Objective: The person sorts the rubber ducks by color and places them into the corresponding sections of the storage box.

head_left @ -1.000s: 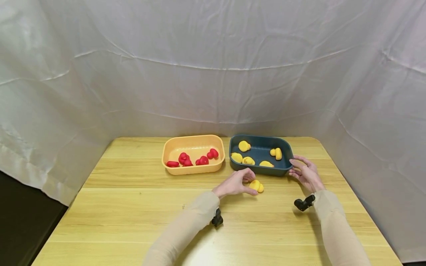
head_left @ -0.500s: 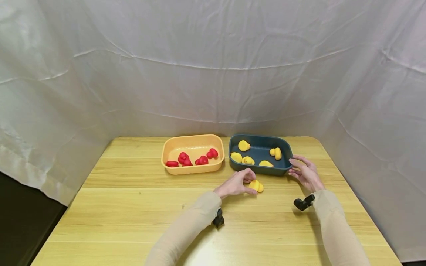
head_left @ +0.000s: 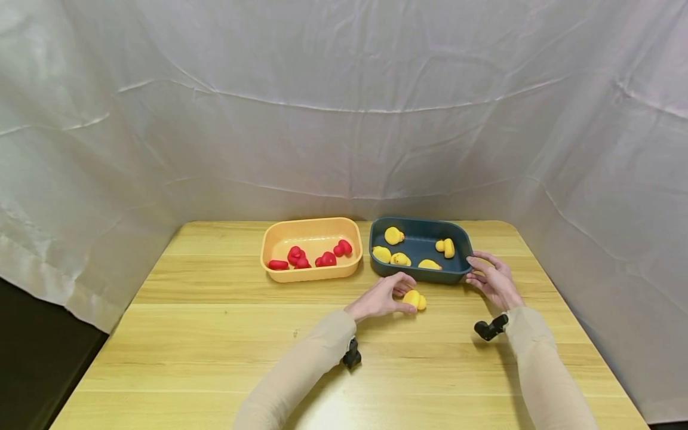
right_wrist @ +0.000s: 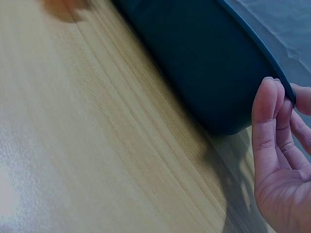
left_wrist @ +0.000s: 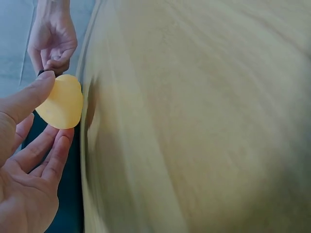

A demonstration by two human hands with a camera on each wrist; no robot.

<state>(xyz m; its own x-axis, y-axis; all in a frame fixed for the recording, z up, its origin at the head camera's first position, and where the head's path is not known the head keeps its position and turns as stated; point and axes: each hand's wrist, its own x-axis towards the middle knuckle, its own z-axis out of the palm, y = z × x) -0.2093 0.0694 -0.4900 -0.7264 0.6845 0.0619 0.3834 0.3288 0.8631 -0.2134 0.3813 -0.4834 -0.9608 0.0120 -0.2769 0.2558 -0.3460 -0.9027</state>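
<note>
My left hand (head_left: 378, 297) pinches a yellow rubber duck (head_left: 415, 299) just in front of the dark blue bin. In the left wrist view, thumb and fingertips meet opposite sides of that duck (left_wrist: 63, 103). My right hand (head_left: 497, 282) grips the right front corner of the dark blue bin (head_left: 419, 276). Seen from the right wrist, its fingers (right_wrist: 266, 104) curl over the bin's rim (right_wrist: 255, 41). Several yellow rubber ducks (head_left: 394, 236) lie inside this bin, some on their sides.
Left of the blue bin stands a light orange bin (head_left: 312, 274) holding several red rubber ducks (head_left: 326, 260). Both sit toward the back of a wooden table (head_left: 215, 346). Pale curtains (head_left: 344, 119) hang behind and at both sides.
</note>
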